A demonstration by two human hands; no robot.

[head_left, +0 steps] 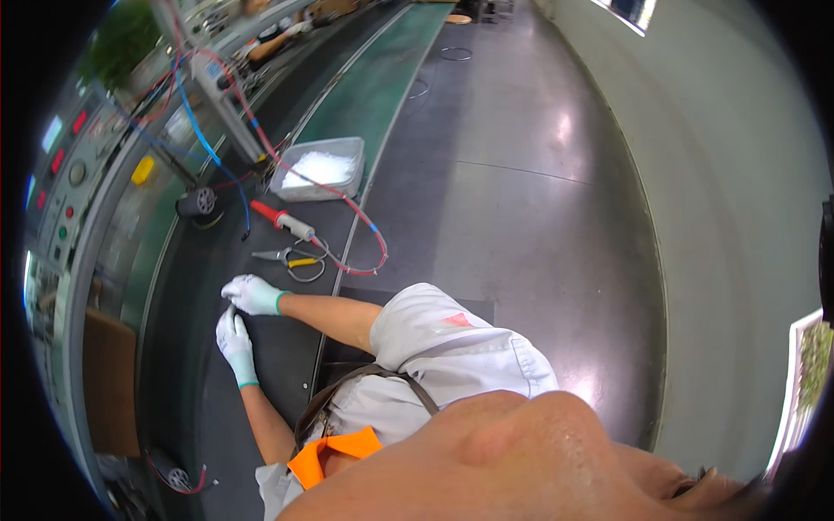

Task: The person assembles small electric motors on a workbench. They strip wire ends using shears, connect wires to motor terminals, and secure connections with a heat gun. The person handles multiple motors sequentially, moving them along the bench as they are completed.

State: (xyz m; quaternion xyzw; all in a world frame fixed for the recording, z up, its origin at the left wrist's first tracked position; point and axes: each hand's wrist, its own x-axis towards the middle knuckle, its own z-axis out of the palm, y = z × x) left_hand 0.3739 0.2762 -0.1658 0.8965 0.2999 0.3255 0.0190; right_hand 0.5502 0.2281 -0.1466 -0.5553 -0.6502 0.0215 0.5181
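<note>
Both my hands are over the dark belt of the workbench, in white gloves with mint cuffs. The fingertips of my right hand (254, 295) are pinched together, close to those of my left hand (233, 341). My left fingers are also drawn together. Whatever small dark thing may be between them is too small to make out. Beyond my right hand lie scissors (304, 262) with a partly yellow handle. A red and white handheld tool (285, 220) lies beside them, with a thin red tube looping from it.
A clear plastic bin (346, 186) of small white pieces stands on the belt's edge. Black round motor-like parts (198, 204) with wires lie on the belt. A metal post (224, 95) carries blue and red tubes. A control panel (74, 174) and a brown board (110, 382) stand across the belt. Another person's arm (271, 45) is farther along.
</note>
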